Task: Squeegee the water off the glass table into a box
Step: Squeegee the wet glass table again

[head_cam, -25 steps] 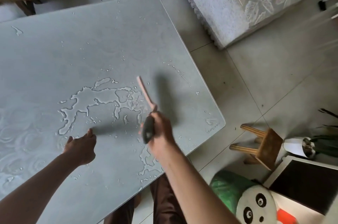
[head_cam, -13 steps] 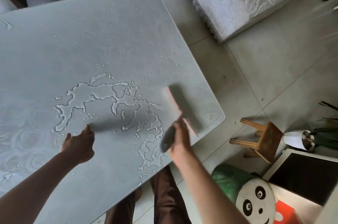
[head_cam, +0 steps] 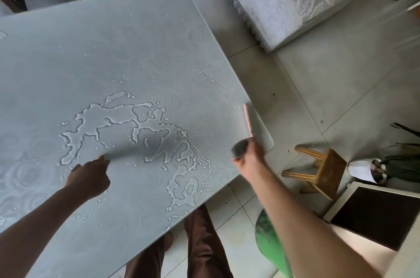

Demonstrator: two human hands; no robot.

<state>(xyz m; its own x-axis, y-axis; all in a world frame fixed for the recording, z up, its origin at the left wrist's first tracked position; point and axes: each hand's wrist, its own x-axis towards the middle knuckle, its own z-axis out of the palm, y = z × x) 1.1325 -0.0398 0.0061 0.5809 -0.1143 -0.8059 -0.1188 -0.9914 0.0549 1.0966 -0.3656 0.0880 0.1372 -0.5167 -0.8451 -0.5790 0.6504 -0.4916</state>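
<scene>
right hand (head_cam: 250, 155) grips squeegee (head_cam: 248, 122); left hand (head_cam: 89, 177), loosely curled, rests on glass table (head_cam: 136, 50).

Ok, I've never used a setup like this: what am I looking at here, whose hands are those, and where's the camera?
No machine here: a person works with bare hands, and the single camera sits on their head, looking forward and down, so the arms entering from below are their own. The right hand grips a squeegee by its dark handle, its pink blade near the right edge of the glass table; blur hides whether it touches. The left hand rests on the glass, holding nothing. A branching puddle lies between the hands. On the floor to the right stand a small wooden stool and a white-rimmed box.
</scene>
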